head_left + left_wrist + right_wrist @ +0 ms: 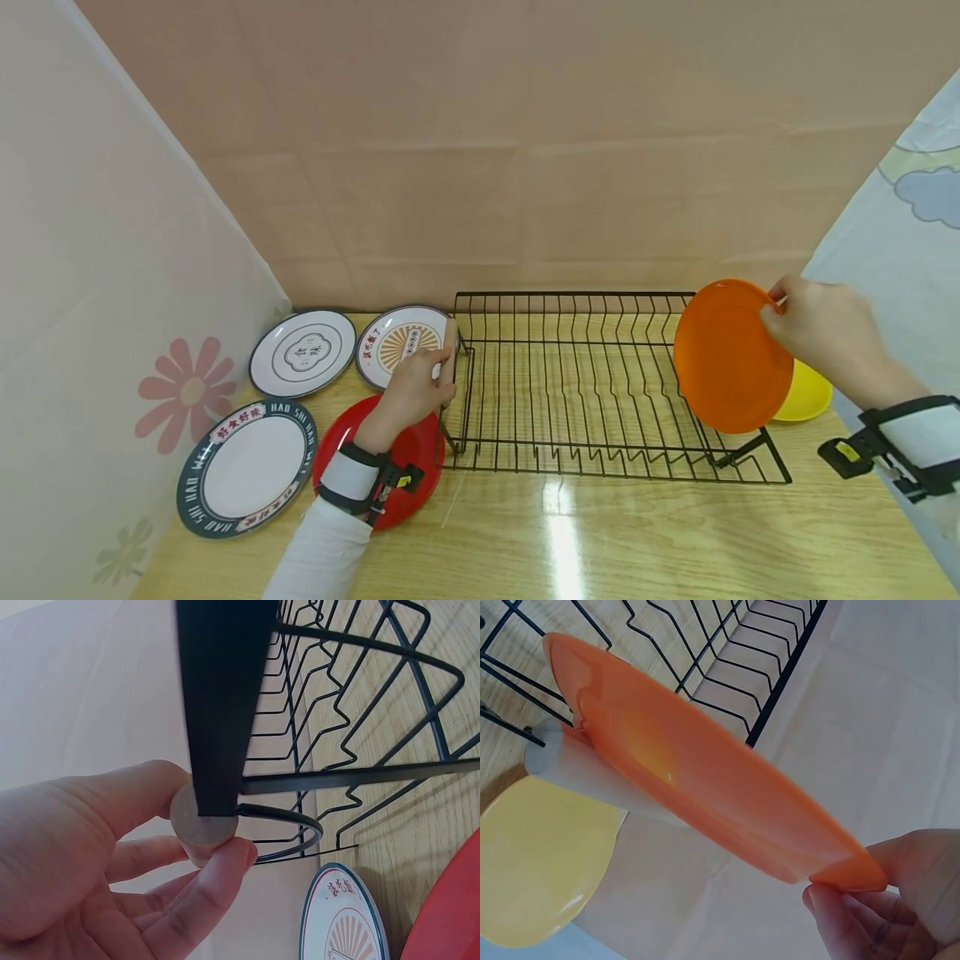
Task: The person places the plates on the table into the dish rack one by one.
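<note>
My left hand (408,390) grips the round wooden handle (196,838) at the left end of the black wire dish rack (573,447). In the left wrist view the thumb and fingers lie around the handle's end, beside a flat black bar. Over at the rack's right end, my right hand (821,325) pinches the upper right rim of an orange plate (731,358). The plate stands tilted over the wires, its lower edge among them in the right wrist view. Behind it, a yellow plate (808,396) is partly hidden.
Left of the rack lie a red plate (420,492), partly under my left wrist, a white plate with a sunburst print (390,337), a white plate with a cloud-shaped emblem (300,354) and a dark-rimmed plate (247,471). Cloth walls surround the wooden table (630,542).
</note>
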`<state>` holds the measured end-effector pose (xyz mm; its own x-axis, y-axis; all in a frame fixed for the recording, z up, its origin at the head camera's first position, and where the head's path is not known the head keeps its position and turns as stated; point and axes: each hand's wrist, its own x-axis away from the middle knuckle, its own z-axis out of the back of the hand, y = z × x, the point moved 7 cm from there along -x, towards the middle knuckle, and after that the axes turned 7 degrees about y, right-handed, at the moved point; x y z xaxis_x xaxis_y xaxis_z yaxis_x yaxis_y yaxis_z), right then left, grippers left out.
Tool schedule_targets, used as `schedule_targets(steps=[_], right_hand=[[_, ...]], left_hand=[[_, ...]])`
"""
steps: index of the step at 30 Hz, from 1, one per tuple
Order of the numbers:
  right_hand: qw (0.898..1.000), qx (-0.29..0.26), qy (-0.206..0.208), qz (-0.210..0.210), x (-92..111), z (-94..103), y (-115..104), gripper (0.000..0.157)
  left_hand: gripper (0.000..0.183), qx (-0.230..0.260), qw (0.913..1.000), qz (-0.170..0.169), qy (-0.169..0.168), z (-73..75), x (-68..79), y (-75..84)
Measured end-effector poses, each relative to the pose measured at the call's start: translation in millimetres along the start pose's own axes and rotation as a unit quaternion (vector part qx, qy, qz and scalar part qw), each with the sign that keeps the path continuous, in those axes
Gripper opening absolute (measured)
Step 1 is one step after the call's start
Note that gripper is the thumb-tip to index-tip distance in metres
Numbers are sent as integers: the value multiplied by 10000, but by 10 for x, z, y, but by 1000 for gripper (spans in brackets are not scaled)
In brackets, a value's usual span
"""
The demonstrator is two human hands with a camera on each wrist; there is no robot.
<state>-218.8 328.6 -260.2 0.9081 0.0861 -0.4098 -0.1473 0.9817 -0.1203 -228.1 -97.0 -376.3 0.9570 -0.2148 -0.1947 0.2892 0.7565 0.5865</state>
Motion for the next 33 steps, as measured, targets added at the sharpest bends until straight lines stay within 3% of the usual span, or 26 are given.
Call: schedule_targets(steps=[8,33], right_hand=[[9996,-93,-201,-151,23,-74,22,20],[9998,-173,-126,25,73,-155,20,25]], left_hand=[[52,54,10000,-48,50,-1,3,4],[52,37,9999,-81,57,2,6,2]])
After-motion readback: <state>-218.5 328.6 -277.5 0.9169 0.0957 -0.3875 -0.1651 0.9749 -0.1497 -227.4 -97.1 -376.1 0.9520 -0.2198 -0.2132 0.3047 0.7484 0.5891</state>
